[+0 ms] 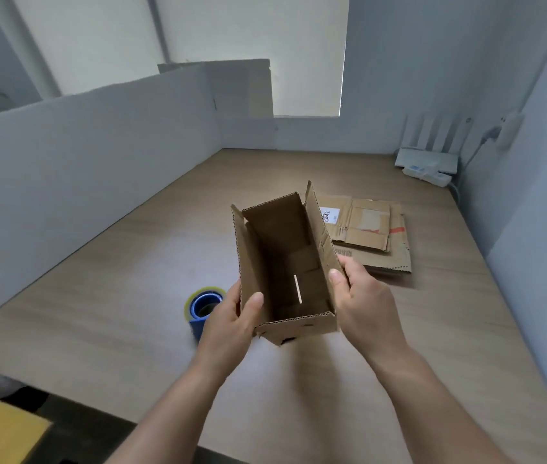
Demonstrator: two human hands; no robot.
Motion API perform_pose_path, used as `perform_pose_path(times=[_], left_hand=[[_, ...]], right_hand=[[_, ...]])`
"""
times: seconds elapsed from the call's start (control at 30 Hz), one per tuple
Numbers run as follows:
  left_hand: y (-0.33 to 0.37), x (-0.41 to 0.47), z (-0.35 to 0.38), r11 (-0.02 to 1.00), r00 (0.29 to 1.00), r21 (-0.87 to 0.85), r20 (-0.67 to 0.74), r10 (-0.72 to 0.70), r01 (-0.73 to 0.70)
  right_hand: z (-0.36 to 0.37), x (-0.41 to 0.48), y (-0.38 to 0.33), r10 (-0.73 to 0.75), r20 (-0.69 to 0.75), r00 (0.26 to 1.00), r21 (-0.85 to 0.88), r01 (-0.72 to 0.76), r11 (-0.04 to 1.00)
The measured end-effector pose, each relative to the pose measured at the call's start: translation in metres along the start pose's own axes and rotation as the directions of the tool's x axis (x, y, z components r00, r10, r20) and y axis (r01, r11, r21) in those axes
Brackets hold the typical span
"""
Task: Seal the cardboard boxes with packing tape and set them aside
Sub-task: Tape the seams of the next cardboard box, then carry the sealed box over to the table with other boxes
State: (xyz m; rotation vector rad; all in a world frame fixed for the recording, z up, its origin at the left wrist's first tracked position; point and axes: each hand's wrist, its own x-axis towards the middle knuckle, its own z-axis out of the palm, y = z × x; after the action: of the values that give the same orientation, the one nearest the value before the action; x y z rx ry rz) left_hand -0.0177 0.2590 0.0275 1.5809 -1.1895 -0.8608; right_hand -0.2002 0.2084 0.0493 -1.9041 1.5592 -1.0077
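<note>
Both hands hold an open cardboard box [285, 262] above the surface [131, 279]: left hand [231, 316] and right hand [362, 303] grip its side walls. A tape dispenser [203, 306] sits just left; flattened boxes [370, 231] lie behind.

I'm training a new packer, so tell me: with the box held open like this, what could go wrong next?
1. A bright slit shows in the floor of the box, so its bottom flaps look untaped; they may give way when pressed.
2. The left hand and right hand both grip the box walls; freeing one to fetch the tape dispenser could let the box tip.
3. The dispenser lies right beside the left hand and might get knocked.
</note>
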Motion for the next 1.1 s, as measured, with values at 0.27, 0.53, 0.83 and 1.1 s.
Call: perform_pose_path(times=[0.27,0.53,0.83,1.1], left_hand=[[-0.002,-0.083,-0.099,0.996,0.979,0.081,-0.198,0.050,-0.034],[-0.048,-0.224,-0.231,0.976,0.854,0.105,-0.509,-0.110,0.189],[-0.106,-0.367,-0.328,0.922,0.568,-0.016,-0.784,-0.251,0.386],[-0.150,-0.421,-0.380,0.788,0.271,-0.221,-0.857,-0.438,0.574]], right_hand=[[0.049,-0.064,-0.089,-0.178,0.114,0.977,-0.019,0.181,0.983],[0.144,-0.172,-0.197,-0.344,0.361,0.867,0.117,0.324,0.939],[0.240,-0.293,-0.284,-0.506,0.625,0.595,0.319,0.398,0.860],[0.333,-0.356,-0.332,-0.542,0.778,0.317,0.362,0.477,0.800]])
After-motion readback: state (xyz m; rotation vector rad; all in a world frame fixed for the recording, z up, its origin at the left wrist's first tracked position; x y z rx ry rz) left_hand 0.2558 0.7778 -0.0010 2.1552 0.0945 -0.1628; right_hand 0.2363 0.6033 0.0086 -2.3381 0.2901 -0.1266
